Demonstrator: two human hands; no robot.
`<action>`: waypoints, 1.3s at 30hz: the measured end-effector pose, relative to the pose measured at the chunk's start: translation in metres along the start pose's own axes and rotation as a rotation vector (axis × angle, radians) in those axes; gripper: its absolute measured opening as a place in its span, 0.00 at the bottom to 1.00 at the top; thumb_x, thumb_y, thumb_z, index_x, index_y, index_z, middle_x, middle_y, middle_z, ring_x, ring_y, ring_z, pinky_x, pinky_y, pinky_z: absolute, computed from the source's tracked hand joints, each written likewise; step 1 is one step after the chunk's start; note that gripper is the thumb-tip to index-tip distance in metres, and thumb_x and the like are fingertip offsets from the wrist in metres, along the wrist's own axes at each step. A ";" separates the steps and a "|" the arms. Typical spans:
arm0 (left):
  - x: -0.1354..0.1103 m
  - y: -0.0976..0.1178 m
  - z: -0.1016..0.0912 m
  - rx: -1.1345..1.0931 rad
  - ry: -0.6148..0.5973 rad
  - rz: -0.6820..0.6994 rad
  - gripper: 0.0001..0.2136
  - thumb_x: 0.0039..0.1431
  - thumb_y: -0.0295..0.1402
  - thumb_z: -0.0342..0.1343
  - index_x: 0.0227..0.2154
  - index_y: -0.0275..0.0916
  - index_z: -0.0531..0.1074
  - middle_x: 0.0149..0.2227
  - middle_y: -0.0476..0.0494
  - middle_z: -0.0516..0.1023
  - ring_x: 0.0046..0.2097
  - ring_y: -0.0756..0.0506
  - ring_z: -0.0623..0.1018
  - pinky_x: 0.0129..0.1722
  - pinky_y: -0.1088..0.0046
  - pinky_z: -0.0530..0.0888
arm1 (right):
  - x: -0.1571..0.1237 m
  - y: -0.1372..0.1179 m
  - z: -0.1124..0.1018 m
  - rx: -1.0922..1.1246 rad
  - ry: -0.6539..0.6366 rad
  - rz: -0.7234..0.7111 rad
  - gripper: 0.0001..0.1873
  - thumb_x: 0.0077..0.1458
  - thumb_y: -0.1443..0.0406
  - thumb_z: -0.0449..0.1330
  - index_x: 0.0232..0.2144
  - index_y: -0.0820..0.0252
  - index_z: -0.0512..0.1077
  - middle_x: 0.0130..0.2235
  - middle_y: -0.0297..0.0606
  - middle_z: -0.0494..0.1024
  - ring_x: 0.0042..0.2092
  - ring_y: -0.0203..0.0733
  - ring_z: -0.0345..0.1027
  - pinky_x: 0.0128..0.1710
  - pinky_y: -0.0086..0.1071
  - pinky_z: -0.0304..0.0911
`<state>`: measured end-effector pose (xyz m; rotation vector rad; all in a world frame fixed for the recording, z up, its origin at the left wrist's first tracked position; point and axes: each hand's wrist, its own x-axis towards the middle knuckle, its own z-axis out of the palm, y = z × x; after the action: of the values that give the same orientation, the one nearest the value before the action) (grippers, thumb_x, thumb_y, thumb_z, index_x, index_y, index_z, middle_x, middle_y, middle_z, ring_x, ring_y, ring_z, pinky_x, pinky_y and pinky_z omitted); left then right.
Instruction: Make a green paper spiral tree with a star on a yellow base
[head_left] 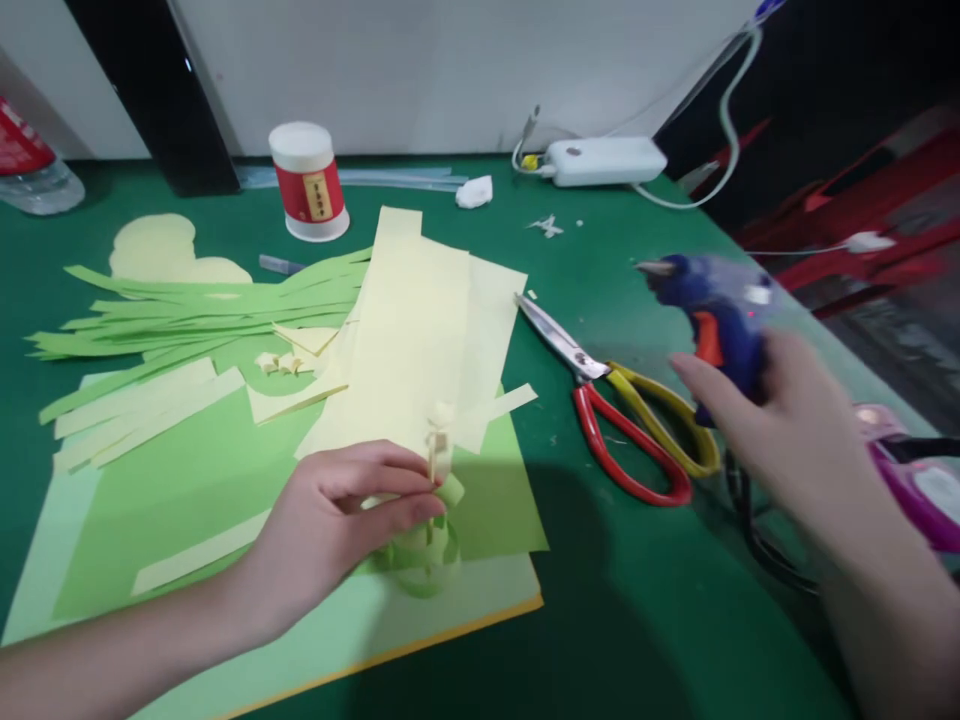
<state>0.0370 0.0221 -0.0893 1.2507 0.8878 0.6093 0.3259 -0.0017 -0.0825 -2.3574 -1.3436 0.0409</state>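
Note:
My left hand (352, 520) is closed in a pinch on a small paper craft piece (440, 455), made of cream folded paper with curled pale green strips below it. The piece hangs over the stacked paper sheets, and my fingers hide part of it. On the right, my right hand (795, 430), smeared by motion, is wrapped round a blue glue gun (724, 300) with an orange trigger. The nozzle points left. Scissors (581, 365) with one red and one yellow handle lie open on the table between my hands.
Cream sheets (412, 330) and green paper strips (225, 305) cover the left side, with small folded stars (281, 363) among them. Behind stand a red-and-white tub (310, 185), a bottle (34, 165) and a white power strip (604, 160). A black cable (750, 530) lies at right.

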 end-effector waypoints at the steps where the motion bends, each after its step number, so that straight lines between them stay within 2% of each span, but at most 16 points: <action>1: 0.000 0.001 0.000 0.003 0.006 -0.001 0.05 0.50 0.27 0.60 0.24 0.43 0.80 0.31 0.46 0.77 0.28 0.52 0.72 0.25 0.79 0.70 | 0.007 0.002 0.000 -0.025 -0.022 0.032 0.20 0.48 0.50 0.54 0.23 0.56 0.52 0.22 0.31 0.58 0.23 0.35 0.50 0.24 0.32 0.48; 3: -0.002 0.002 0.000 0.010 0.002 -0.008 0.04 0.50 0.28 0.60 0.25 0.43 0.80 0.31 0.45 0.77 0.28 0.52 0.72 0.24 0.79 0.69 | 0.016 0.005 0.001 -0.035 -0.062 0.067 0.20 0.49 0.49 0.53 0.23 0.55 0.51 0.23 0.33 0.58 0.24 0.35 0.51 0.25 0.32 0.49; 8: -0.004 0.007 0.002 0.044 0.011 -0.005 0.05 0.50 0.28 0.59 0.25 0.43 0.80 0.31 0.45 0.77 0.30 0.51 0.73 0.28 0.76 0.73 | 0.023 0.013 0.005 0.013 -0.100 -0.007 0.21 0.52 0.45 0.46 0.23 0.55 0.52 0.26 0.37 0.60 0.27 0.38 0.55 0.28 0.34 0.53; 11: -0.007 0.014 0.004 0.065 0.052 0.016 0.04 0.49 0.29 0.60 0.25 0.43 0.80 0.31 0.45 0.77 0.31 0.50 0.74 0.31 0.75 0.74 | 0.024 0.014 0.011 0.023 -0.011 -0.035 0.23 0.48 0.44 0.50 0.24 0.58 0.55 0.29 0.44 0.64 0.34 0.47 0.60 0.31 0.39 0.55; 13: -0.009 0.020 0.004 0.080 0.073 0.048 0.04 0.50 0.29 0.60 0.24 0.43 0.80 0.30 0.45 0.77 0.31 0.50 0.74 0.31 0.75 0.74 | 0.018 0.007 0.011 0.053 0.093 -0.083 0.23 0.46 0.46 0.53 0.29 0.61 0.60 0.37 0.52 0.65 0.42 0.55 0.60 0.37 0.45 0.56; 15: -0.012 0.027 0.004 0.112 0.094 0.097 0.05 0.50 0.29 0.60 0.24 0.43 0.80 0.29 0.46 0.77 0.31 0.50 0.74 0.31 0.75 0.74 | 0.003 -0.010 0.003 0.131 0.151 -0.189 0.21 0.48 0.51 0.54 0.36 0.63 0.63 0.43 0.52 0.65 0.47 0.54 0.58 0.42 0.46 0.56; 17: -0.014 0.035 0.004 0.166 0.111 0.165 0.06 0.50 0.28 0.60 0.23 0.44 0.80 0.29 0.47 0.77 0.31 0.50 0.74 0.30 0.76 0.73 | -0.018 -0.034 -0.010 0.262 0.096 -0.362 0.13 0.53 0.57 0.50 0.37 0.58 0.65 0.41 0.43 0.68 0.42 0.43 0.63 0.40 0.37 0.60; 19: -0.016 0.043 0.004 0.237 0.135 0.239 0.05 0.49 0.28 0.60 0.23 0.45 0.79 0.29 0.47 0.77 0.31 0.50 0.74 0.30 0.77 0.73 | -0.041 -0.059 -0.023 0.567 -0.070 -0.582 0.07 0.55 0.64 0.50 0.34 0.57 0.67 0.37 0.39 0.70 0.36 0.37 0.65 0.34 0.32 0.62; 21: -0.017 0.051 0.005 0.295 0.169 0.319 0.05 0.49 0.29 0.61 0.22 0.44 0.79 0.29 0.48 0.78 0.31 0.50 0.74 0.31 0.76 0.72 | -0.056 -0.080 -0.034 0.733 -0.202 -0.667 0.05 0.53 0.69 0.52 0.30 0.58 0.68 0.32 0.37 0.72 0.32 0.35 0.65 0.30 0.28 0.62; 23: -0.017 0.058 0.006 0.326 0.197 0.383 0.04 0.49 0.30 0.61 0.22 0.44 0.79 0.29 0.48 0.78 0.31 0.49 0.74 0.32 0.74 0.72 | -0.063 -0.094 -0.038 0.829 -0.276 -0.660 0.06 0.52 0.71 0.54 0.28 0.59 0.69 0.29 0.35 0.73 0.31 0.34 0.66 0.29 0.27 0.62; 25: -0.016 0.064 0.008 0.332 0.218 0.430 0.04 0.49 0.30 0.61 0.21 0.43 0.78 0.29 0.48 0.77 0.32 0.49 0.74 0.34 0.73 0.72 | -0.063 -0.103 -0.038 0.897 -0.297 -0.646 0.05 0.50 0.72 0.56 0.27 0.59 0.70 0.28 0.34 0.73 0.30 0.33 0.65 0.29 0.26 0.63; 32: -0.014 0.070 0.012 0.390 0.195 0.611 0.08 0.49 0.25 0.60 0.22 0.46 0.78 0.28 0.52 0.77 0.36 0.49 0.74 0.43 0.70 0.70 | -0.060 -0.112 -0.032 0.986 -0.337 -0.655 0.04 0.47 0.72 0.59 0.24 0.60 0.72 0.24 0.33 0.70 0.26 0.31 0.64 0.23 0.24 0.60; 39: -0.014 0.070 0.014 0.425 0.182 0.635 0.10 0.48 0.23 0.61 0.24 0.49 0.79 0.27 0.53 0.78 0.38 0.47 0.75 0.43 0.69 0.70 | -0.062 -0.114 -0.029 1.020 -0.407 -0.583 0.08 0.45 0.72 0.59 0.17 0.62 0.67 0.21 0.31 0.65 0.24 0.30 0.60 0.22 0.24 0.57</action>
<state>0.0461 0.0198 -0.0171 1.9111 0.7855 1.0867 0.2069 -0.0128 -0.0245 -1.1019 -1.5997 0.8433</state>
